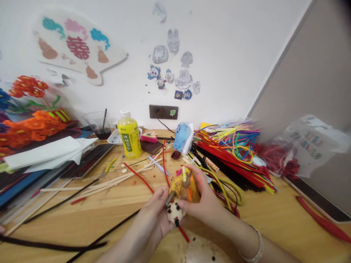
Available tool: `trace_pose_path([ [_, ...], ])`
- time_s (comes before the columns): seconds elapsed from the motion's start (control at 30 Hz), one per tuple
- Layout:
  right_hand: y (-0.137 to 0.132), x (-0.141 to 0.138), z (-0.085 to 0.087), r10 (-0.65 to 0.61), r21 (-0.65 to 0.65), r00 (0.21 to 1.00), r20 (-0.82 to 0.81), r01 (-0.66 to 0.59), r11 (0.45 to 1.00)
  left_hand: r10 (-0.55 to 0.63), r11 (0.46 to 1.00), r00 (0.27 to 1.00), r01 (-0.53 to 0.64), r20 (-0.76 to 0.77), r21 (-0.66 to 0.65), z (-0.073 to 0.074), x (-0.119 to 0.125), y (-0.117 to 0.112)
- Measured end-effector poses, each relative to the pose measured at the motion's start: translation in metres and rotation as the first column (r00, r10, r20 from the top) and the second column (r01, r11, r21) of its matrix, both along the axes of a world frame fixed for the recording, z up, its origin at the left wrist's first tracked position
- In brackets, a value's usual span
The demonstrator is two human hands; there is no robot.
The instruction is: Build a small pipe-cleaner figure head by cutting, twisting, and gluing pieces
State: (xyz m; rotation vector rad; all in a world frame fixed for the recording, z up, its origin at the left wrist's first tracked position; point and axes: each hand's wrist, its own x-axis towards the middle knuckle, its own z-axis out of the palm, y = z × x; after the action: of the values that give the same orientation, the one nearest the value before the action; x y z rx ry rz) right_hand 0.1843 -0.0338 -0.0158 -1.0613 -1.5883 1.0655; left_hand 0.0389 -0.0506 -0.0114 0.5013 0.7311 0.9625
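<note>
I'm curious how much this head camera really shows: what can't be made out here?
Head view:
Yellow fuzzy pipe-cleaner bundle: partly hidden by the left hand and right hand.
Pale round object: cut off by the bottom edge.
Printed sheet in clear plastic bag: text too small to read.

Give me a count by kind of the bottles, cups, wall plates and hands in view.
Bottles: 1, yellow bottle
Cups: 1, clear cup
Wall plates: 2, left wall plate, right wall plate
Hands: 2, left hand, right hand
Total: 6
</note>
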Motion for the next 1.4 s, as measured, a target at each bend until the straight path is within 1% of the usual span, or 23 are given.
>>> trace_pose_path([
  [0.1, 0.006, 0.005, -0.003, -0.028, 0.097, 1.000, 0.013, 0.027, 0.995, -0.028, 1.000, 0.998, 0.028, -0.059, -0.005, -0.004, -0.001, 0.000],
  [0.2, 0.010, 0.015, -0.005, -0.056, 0.204, 0.995, 0.087, 0.038, 0.978, -0.012, 0.997, 0.997, 0.018, -0.074, 0.077, -0.005, 0.000, 0.001],
  [0.3, 0.014, 0.028, -0.004, -0.165, 0.346, 0.965, 0.205, 0.087, 0.934, 0.067, 0.983, 0.988, -0.042, -0.140, 0.179, -0.002, -0.003, 0.004],
  [0.37, 0.015, 0.036, -0.002, -0.263, 0.440, 0.927, 0.266, 0.126, 0.889, 0.158, 0.961, 0.962, -0.098, -0.224, 0.257, 0.002, -0.008, 0.006],
  [0.43, 0.016, 0.041, 0.001, -0.355, 0.540, 0.885, 0.300, 0.149, 0.828, 0.231, 0.934, 0.922, -0.120, -0.310, 0.338, 0.006, -0.012, 0.009],
  [0.5, 0.015, 0.044, 0.003, -0.423, 0.644, 0.847, 0.322, 0.132, 0.754, 0.271, 0.910, 0.887, -0.111, -0.373, 0.399, 0.010, -0.015, 0.010],
  [0.57, 0.013, 0.045, 0.003, -0.471, 0.725, 0.810, 0.349, 0.085, 0.683, 0.308, 0.886, 0.861, -0.104, -0.405, 0.452, 0.014, -0.017, 0.011],
  [0.67, 0.011, 0.043, 0.003, -0.533, 0.795, 0.761, 0.370, 0.038, 0.606, 0.360, 0.850, 0.824, -0.097, -0.438, 0.518, 0.017, -0.017, 0.011],
  [0.73, 0.011, 0.042, 0.003, -0.557, 0.814, 0.741, 0.374, 0.025, 0.580, 0.387, 0.834, 0.800, -0.092, -0.458, 0.544, 0.017, -0.016, 0.010],
  [0.8, 0.011, 0.041, 0.003, -0.566, 0.823, 0.734, 0.375, 0.017, 0.568, 0.408, 0.830, 0.777, -0.097, -0.479, 0.550, 0.018, -0.016, 0.010],
  [0.87, 0.011, 0.040, 0.004, -0.566, 0.826, 0.736, 0.371, 0.017, 0.563, 0.415, 0.831, 0.773, -0.108, -0.479, 0.546, 0.018, -0.016, 0.009],
  [1.0, 0.012, 0.041, 0.003, -0.558, 0.825, 0.749, 0.357, 0.027, 0.564, 0.382, 0.853, 0.822, -0.139, -0.422, 0.503, 0.020, -0.016, 0.008],
  [1.1, 0.013, 0.042, 0.003, -0.547, 0.825, 0.758, 0.356, 0.020, 0.564, 0.380, 0.861, 0.838, -0.165, -0.392, 0.481, 0.022, -0.015, 0.008],
  [1.4, 0.013, 0.043, 0.002, -0.550, 0.825, 0.753, 0.362, 0.015, 0.564, 0.389, 0.843, 0.816, -0.128, -0.427, 0.522, 0.019, -0.016, 0.009],
])
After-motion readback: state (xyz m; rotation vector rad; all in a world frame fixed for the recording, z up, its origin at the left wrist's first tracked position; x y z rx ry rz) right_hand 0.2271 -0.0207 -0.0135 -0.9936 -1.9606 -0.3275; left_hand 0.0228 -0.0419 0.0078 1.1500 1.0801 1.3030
